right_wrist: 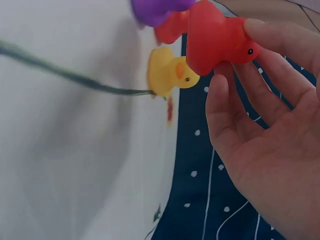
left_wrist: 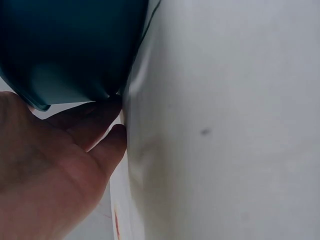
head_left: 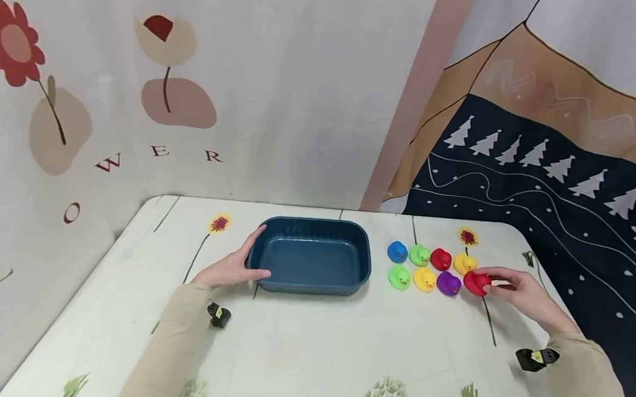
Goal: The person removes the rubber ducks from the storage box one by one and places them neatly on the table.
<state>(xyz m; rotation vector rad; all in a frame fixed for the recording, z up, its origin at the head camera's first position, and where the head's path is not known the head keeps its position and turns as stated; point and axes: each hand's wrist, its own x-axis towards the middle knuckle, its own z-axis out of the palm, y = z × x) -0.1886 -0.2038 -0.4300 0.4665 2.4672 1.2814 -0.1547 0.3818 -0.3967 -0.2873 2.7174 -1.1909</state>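
A dark blue rectangular plastic tub [head_left: 308, 286] stands on the table. My left hand [head_left: 235, 266] holds its left end, thumb at the front corner and fingers along the side; the left wrist view shows the fingers [left_wrist: 95, 122] low against the tub wall [left_wrist: 70, 85]. On the right, my right hand [head_left: 525, 294] pinches a red rubber duck [head_left: 475, 284] at its head between thumb and fingers. The right wrist view shows this red duck [right_wrist: 212, 40] raised off the table, with a yellow duck [right_wrist: 165, 72] and a purple duck [right_wrist: 157, 10] behind it.
Left of the held duck, several rubber ducks sit in two rows: blue [head_left: 397, 252], green [head_left: 419, 255], red [head_left: 441, 259] and yellow [head_left: 464, 263] behind; another green [head_left: 399, 277], yellow [head_left: 425, 279] and purple [head_left: 449, 283] in front. A flower-print cloth [head_left: 309, 350] covers the table.
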